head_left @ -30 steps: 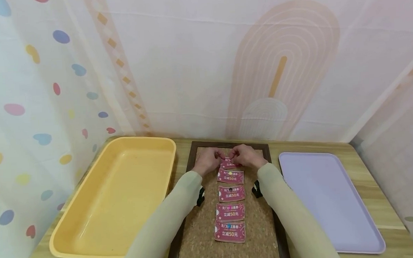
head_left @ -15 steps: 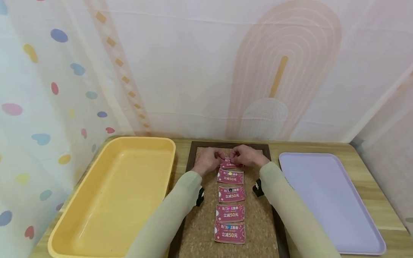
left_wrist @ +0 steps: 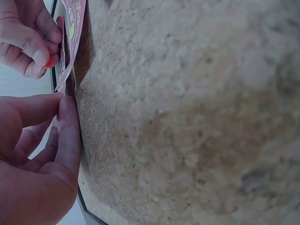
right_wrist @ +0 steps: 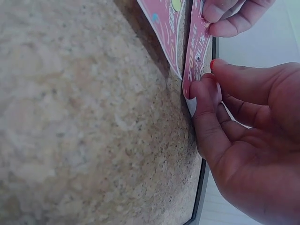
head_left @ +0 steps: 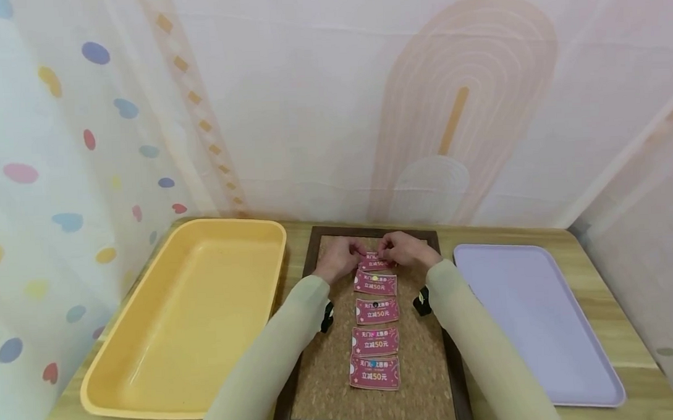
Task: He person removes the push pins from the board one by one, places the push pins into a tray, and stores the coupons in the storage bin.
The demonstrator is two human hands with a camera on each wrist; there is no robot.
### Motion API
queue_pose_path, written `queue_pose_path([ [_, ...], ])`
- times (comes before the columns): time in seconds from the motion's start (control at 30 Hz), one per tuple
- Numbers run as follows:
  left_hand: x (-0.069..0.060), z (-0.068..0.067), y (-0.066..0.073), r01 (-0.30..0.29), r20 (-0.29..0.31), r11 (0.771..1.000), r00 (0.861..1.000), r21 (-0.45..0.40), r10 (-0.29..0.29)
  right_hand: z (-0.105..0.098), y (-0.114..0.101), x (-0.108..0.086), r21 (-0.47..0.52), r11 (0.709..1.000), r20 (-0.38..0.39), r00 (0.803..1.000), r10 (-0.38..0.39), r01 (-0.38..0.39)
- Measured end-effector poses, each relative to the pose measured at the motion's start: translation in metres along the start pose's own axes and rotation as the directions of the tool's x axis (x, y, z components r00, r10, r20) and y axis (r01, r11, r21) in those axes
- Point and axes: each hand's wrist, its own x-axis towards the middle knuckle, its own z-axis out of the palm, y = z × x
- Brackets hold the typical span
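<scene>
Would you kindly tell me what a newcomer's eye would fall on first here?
Probably the yellow tray at the left, with a lilac tray at the right. Between them, five pink coupons run up a cork board. At its far end, the left hand pinches the last coupon, and the right hand holds a small red thing.

I see magenta coupons [head_left: 377, 313] printed in white and yellow on the speckled tan corkboard [head_left: 326, 383]; near its far edge, a pushpin [right_wrist: 212, 65] looks red, though small.

Head view: bright, diffuse light; faint glare marks yellow tray [head_left: 184, 320]. Wrist views: dimmer; near corkboard [left_wrist: 201, 122] blurs. Right wrist: soft shadow falls beside pink coupon [right_wrist: 164, 26].
</scene>
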Motion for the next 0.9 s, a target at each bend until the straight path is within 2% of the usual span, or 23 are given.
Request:
queue_pose_path([
  [0.17, 0.002, 0.0, -0.001, 0.018, -0.002, 1.0, 1.0, 0.003, -0.018, 0.0, 0.003, 0.001, 0.004, 1.0, -0.019, 1.0, -0.012, 0.012],
  [0.3, 0.003, 0.0, 0.001, 0.015, -0.02, 1.0, 1.0, 0.017, -0.015, 0.001, 0.004, 0.003, 0.007, 0.999, -0.071, 0.996, -0.048, 0.049],
  [0.5, 0.003, 0.001, 0.004, 0.022, -0.056, 0.995, 0.998, 0.102, -0.016, 0.005, 0.001, 0.005, 0.006, 0.995, -0.157, 0.983, -0.1, 0.102],
  [0.6, 0.003, 0.0, 0.005, 0.037, -0.07, 0.996, 0.997, 0.08, -0.032, 0.004, -0.003, 0.002, -0.005, 0.99, -0.21, 0.967, -0.141, 0.143],
  [0.7, 0.002, -0.003, 0.007, 0.034, -0.089, 0.999, 0.996, 0.024, -0.032, 0.0, -0.007, -0.004, 0.006, 0.984, -0.267, 0.949, -0.169, 0.177],
  [0.8, 0.001, -0.006, 0.009, 0.003, -0.114, 1.0, 0.993, 0.01, -0.002, -0.006, -0.007, -0.014, 0.02, 0.976, -0.318, 0.927, -0.2, 0.218],
  [0.9, -0.002, -0.009, 0.011, -0.034, -0.147, 0.998, 0.988, 0.045, 0.04, -0.011, -0.001, -0.022, 0.053, 0.961, -0.35, 0.906, -0.238, 0.273],
])
